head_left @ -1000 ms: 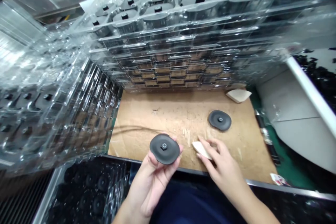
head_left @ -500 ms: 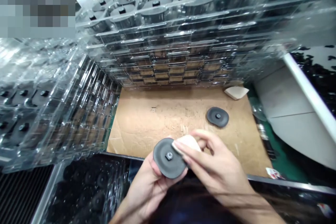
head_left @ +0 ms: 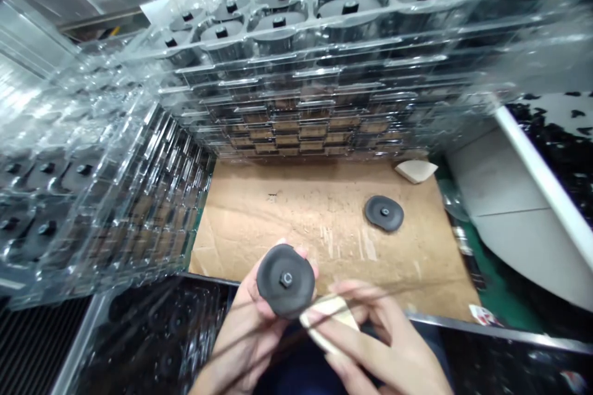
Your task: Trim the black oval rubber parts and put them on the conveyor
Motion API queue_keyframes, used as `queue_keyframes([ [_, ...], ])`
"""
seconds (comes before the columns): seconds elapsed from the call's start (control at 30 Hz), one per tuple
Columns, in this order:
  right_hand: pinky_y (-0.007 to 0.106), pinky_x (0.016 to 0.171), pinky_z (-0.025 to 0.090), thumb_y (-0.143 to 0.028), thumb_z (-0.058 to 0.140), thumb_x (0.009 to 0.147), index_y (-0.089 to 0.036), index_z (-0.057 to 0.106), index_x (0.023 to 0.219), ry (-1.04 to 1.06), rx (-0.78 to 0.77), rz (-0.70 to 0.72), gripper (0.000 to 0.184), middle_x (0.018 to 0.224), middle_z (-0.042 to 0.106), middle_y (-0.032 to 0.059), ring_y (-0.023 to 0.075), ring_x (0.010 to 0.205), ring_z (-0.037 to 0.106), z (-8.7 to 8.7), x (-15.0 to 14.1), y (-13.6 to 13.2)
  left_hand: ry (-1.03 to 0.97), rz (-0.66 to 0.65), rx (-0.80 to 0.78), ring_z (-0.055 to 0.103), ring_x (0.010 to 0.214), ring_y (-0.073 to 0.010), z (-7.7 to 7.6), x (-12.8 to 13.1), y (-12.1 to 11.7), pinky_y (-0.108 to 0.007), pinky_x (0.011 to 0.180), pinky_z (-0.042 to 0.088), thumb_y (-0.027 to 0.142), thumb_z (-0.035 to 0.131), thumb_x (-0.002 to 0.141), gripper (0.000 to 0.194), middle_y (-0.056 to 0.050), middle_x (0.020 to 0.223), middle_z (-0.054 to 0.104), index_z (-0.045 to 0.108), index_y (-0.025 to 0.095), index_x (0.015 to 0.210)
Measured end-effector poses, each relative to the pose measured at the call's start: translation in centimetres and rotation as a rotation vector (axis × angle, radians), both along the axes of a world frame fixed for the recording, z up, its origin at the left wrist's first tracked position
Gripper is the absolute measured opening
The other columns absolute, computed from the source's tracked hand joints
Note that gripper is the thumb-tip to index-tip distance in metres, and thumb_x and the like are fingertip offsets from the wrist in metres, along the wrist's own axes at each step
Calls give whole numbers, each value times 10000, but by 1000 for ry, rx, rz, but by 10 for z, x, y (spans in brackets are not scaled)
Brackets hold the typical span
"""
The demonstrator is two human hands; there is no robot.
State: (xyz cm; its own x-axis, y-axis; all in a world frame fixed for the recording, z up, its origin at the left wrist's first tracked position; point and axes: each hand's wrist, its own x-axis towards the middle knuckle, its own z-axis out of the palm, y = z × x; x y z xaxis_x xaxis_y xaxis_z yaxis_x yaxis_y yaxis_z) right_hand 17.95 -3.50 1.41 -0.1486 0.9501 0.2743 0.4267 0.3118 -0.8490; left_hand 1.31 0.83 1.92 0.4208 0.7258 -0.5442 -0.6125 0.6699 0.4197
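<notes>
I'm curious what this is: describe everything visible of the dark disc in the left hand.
The dark disc is matte, roughly round, apparently rubber or plastic, with a nut-like piece at its centre. The left hand holds it face up by the near edge of the cardboard. Whether the cream wedge beside it touches is unclear.

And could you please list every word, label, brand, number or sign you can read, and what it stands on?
No text is readable.
Dark mark on the flat brown cardboard sheet: too small to read.
Red, white and dark scrap at the sheet's near right corner: too blurred.
Small pale-and-red patch at the picture's bottom right: too blurred.
Round matte black disc in the left hand: no lettering I can make out.
</notes>
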Motion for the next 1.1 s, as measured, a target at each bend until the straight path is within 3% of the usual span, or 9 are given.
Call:
queue_keyframes([
  [0.1, 228, 577, 518, -282, 530, 842, -258, 670, 982, 261, -273, -78, 200, 897, 593, 47, 123, 644, 580, -9, 2, -3, 76, 48, 41, 618, 993, -237, 4, 3, 3, -252, 819, 497, 295, 813, 490, 554, -52, 1102, 669, 654, 240, 1018],
  [0.23, 199, 386, 413, -481, 531, 805, -194, 664, 910, 511, -688, -502, 333, 598, 578, 3, 100, 434, 472, -31, 2, -6, 203, 89, 26, 605, 1007, -256, 2, 9, 4, -261, 807, 495, 321, 824, 454, 590, -72, 1100, 656, 652, 230, 1011],
  [0.33, 199, 379, 392, -534, 577, 739, -168, 673, 862, 497, -772, -509, 397, 585, 591, 1, 96, 421, 462, -39, 2, -7, 198, 92, 3, 592, 1027, -261, -4, 11, 2, -285, 827, 487, 309, 806, 507, 549, -70, 1077, 657, 642, 232, 1026],
  [0.43, 207, 494, 469, -452, 552, 790, -206, 665, 905, 389, -662, -450, 294, 774, 667, 18, 123, 558, 576, -24, 3, 2, 161, 77, 10, 584, 1035, -240, -8, 13, -1, -276, 830, 480, 280, 786, 555, 556, -68, 1085, 650, 611, 244, 1081],
  [0.53, 236, 727, 494, -263, 524, 839, -256, 594, 1059, 178, -261, -320, 230, 1009, 651, 15, 156, 868, 613, 5, -3, 17, 155, 51, 41, 585, 1010, -209, -9, 16, -5, -255, 833, 468, 303, 790, 541, 575, -64, 1066, 654, 610, 233, 1082],
  [0.63, 295, 737, 481, -105, 465, 830, -173, 554, 1093, 13, 77, -119, 286, 936, 653, 56, 166, 827, 597, 25, -15, 25, 166, -17, 6, 608, 941, -193, -7, 14, -6, -251, 822, 467, 292, 787, 551, 514, -53, 974, 687, 637, 231, 1039],
  [0.77, 295, 696, 473, -61, 431, 818, -147, 596, 966, -39, 40, 55, 238, 837, 666, 41, 156, 736, 602, 32, -27, 33, 203, -7, -11, 619, 933, -208, -4, 12, -7, -269, 847, 466, 200, 810, 503, 510, -31, 984, 697, 662, 251, 989],
  [0.97, 324, 684, 465, -87, 424, 831, -116, 586, 1005, -61, 180, -51, 239, 830, 661, 80, 188, 751, 597, 30, -24, 30, 154, -69, -13, 615, 968, -234, -2, 12, -7, -308, 891, 452, 274, 788, 548, 494, -75, 978, 702, 655, 209, 1019],
  [1.1, 275, 669, 443, -68, 446, 823, -187, 569, 1003, -158, 18, 18, 248, 804, 650, 23, 146, 689, 586, 32, -4, 10, 93, -90, 11, 630, 922, -230, -1, 4, -6, -298, 836, 476, 203, 837, 438, 575, -58, 1013, 694, 669, 237, 987],
])
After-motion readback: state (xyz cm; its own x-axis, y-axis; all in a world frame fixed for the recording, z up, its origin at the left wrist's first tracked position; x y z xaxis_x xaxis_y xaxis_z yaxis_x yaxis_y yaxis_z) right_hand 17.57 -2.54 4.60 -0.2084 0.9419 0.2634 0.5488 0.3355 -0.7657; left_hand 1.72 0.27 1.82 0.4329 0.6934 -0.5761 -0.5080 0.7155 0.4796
